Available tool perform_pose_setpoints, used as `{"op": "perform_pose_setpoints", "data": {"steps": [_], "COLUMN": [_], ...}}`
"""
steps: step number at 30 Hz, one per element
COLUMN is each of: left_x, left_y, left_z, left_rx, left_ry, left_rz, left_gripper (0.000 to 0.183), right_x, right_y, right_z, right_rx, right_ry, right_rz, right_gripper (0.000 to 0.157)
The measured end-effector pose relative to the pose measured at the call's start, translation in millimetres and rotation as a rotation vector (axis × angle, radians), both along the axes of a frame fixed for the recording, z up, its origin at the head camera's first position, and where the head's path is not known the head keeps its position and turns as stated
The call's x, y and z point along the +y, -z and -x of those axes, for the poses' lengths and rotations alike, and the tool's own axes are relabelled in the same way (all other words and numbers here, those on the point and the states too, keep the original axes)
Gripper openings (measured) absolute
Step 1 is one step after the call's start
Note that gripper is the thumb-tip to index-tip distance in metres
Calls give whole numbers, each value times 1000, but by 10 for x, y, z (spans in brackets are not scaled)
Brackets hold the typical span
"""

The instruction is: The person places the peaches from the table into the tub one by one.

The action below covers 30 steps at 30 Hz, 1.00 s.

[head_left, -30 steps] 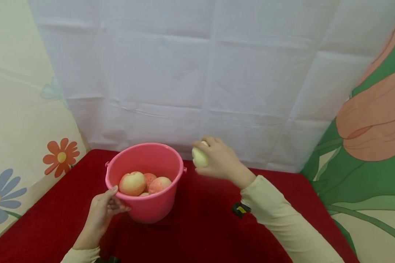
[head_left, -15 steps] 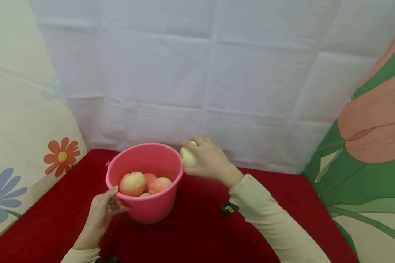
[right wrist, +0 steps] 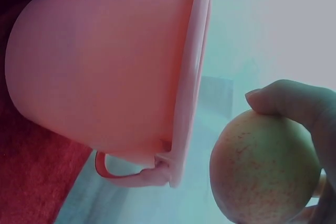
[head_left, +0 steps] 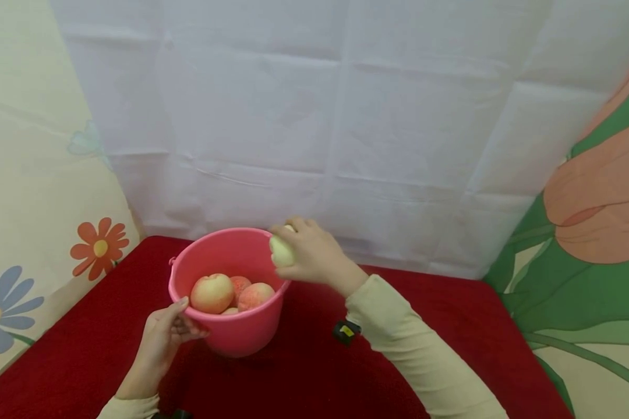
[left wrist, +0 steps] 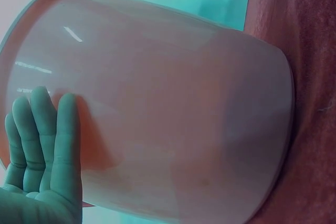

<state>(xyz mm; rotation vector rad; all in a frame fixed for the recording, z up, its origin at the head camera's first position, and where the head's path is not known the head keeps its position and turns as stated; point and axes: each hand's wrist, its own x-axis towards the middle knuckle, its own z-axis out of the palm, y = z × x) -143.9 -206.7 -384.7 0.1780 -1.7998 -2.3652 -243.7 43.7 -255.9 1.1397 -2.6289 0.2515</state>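
A pink bucket (head_left: 246,331) stands on the red cloth, with several red-and-yellow peaches (head_left: 212,293) inside. My left hand (head_left: 162,337) grips its near-left rim, thumb over the edge. In the left wrist view the fingers (left wrist: 67,140) lie along the outer wall of the bucket (left wrist: 173,103). Above the right side of the rim, my right hand (head_left: 317,253) holds a pale yellow peach (head_left: 282,250). The right wrist view shows this peach (right wrist: 265,169) speckled with red, thumb on top, just beyond the bucket's rim (right wrist: 191,77). Part of the bucket's far-right rim is hidden by the right hand.
Red cloth (head_left: 409,314) covers the table. A white sheet (head_left: 314,116) hangs behind it. Printed flower panels (head_left: 597,198) flank both sides. A pink handle loop (right wrist: 121,177) hangs at the bucket's side in the right wrist view.
My right hand has moved left with the peach, from beside the bucket to over its right rim. The left hand and bucket have stayed in place.
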Motion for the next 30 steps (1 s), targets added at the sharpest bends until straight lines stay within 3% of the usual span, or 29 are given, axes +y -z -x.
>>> {"op": "perform_pose_setpoints", "data": {"steps": [9,17,21,26,30], "left_x": [11,13,11,15,14], "left_y": [-4,13,24,20,13], "left_z": [3,8,9,8,10], "left_rx": [8,81,76,77,85], "left_ry": [4,33,26,25,35], "left_rz": [2,-30,-31,-29,-32], "left_gripper": [46,47,46,46,46], "right_x": [-142,-244,-294,-339,-362], "right_y": [17,49,59,83,115], "right_z": [24,36,37,40,58], "right_rx": [-66,-91,-114,-117,-102], "right_ry": [-39,-56,-60,-60,-112], "right_rz": [-2,6,6,1,4], "right_gripper": [63,66,68,68,66]}}
